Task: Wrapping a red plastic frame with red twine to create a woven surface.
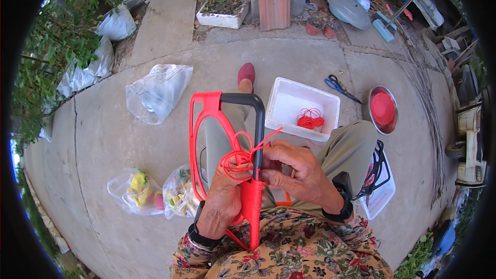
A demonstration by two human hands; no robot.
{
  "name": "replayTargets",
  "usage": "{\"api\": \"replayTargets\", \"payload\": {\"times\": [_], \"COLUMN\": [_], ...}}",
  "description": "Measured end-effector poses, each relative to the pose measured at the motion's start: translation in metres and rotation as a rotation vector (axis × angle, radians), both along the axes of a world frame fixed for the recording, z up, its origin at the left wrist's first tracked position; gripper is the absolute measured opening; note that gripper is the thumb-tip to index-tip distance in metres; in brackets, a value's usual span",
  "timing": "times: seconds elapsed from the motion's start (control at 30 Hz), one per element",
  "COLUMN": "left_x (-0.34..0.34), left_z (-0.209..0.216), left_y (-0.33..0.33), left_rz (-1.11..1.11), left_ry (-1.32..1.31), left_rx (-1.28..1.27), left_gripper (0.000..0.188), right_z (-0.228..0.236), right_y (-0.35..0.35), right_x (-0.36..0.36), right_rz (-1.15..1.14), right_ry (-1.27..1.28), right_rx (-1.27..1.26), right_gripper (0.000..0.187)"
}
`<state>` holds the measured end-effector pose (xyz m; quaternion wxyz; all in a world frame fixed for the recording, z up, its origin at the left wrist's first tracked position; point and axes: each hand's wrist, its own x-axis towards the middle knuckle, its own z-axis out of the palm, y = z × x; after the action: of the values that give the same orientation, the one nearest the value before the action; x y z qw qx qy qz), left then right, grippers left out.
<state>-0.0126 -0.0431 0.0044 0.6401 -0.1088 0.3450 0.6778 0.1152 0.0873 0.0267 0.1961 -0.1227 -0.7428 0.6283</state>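
A black tubular frame (pixel 257 116) with rounded corners stands tilted over my lap. Bright red cord (pixel 251 201) is wound tightly over its lower part, and a red band covers its upper left corner. My left hand (pixel 223 202) is closed around a looped bundle of red cord (pixel 238 157) against the near tube. On the tube's other side, my right hand (pixel 297 169) is closed, thumb and fingers pressed to the bare black part just above the winding. Whether a cord strand lies between those fingertips is hidden. One loose cord end sticks up to the right.
Ahead stands a white foam box (pixel 279 104) with a red cord tangle (pixel 310 119). Scissors (pixel 341 88) and a metal bowl (pixel 391 123) holding a red cord ball (pixel 382 108) lie right. A white tray (pixel 381 196) carries black frames. Plastic bags (pixel 159 93) sit left.
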Motion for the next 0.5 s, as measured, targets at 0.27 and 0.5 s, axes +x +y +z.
{"api": "replayTargets", "payload": {"times": [0.27,0.5], "left_x": [-0.001,0.004], "left_z": [0.008,-0.007], "left_y": [-0.008,-0.001], "left_rz": [0.079,0.061], "left_ry": [-0.049,-0.074], "left_rx": [0.089,0.141], "left_gripper": [0.030,0.038], "right_z": [0.003,0.007], "right_y": [-0.014,-0.007], "right_x": [-0.009,0.003], "right_rz": [-0.034,-0.112], "right_ry": [0.061,-0.033], "right_rx": [0.053,0.479], "right_gripper": [0.032,0.020]}}
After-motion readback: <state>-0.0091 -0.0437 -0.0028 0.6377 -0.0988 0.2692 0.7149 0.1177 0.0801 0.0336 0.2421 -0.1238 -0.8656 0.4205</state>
